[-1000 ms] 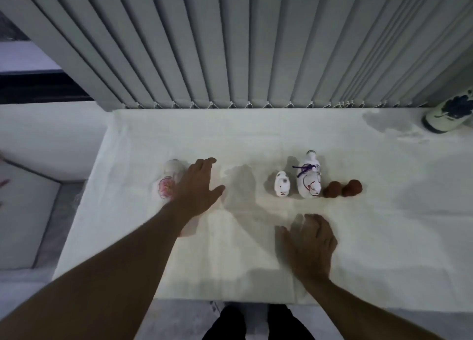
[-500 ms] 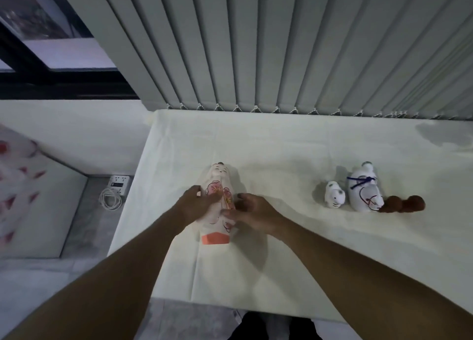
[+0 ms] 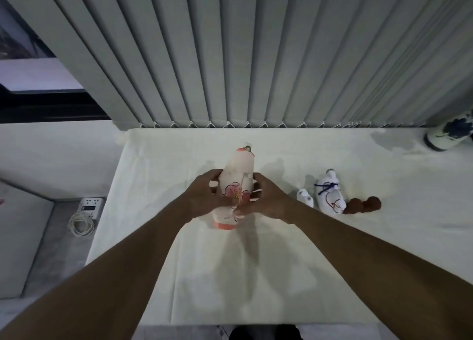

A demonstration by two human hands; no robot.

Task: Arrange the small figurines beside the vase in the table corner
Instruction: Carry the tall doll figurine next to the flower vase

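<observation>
Both hands, left hand [image 3: 204, 198] and right hand [image 3: 268, 201], clasp the tall pink-flowered figurine [image 3: 236, 188] (orange base) over the table [image 3: 179, 160], well left of the blue-and-white vase [image 3: 450, 134]; smaller white figurines [image 3: 329, 193] stand between.

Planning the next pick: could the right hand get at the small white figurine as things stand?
Probably not at once: the right hand is clasped, with the left hand, around the tall doll. Once freed, bare cloth leads to the small white figurine.
</observation>
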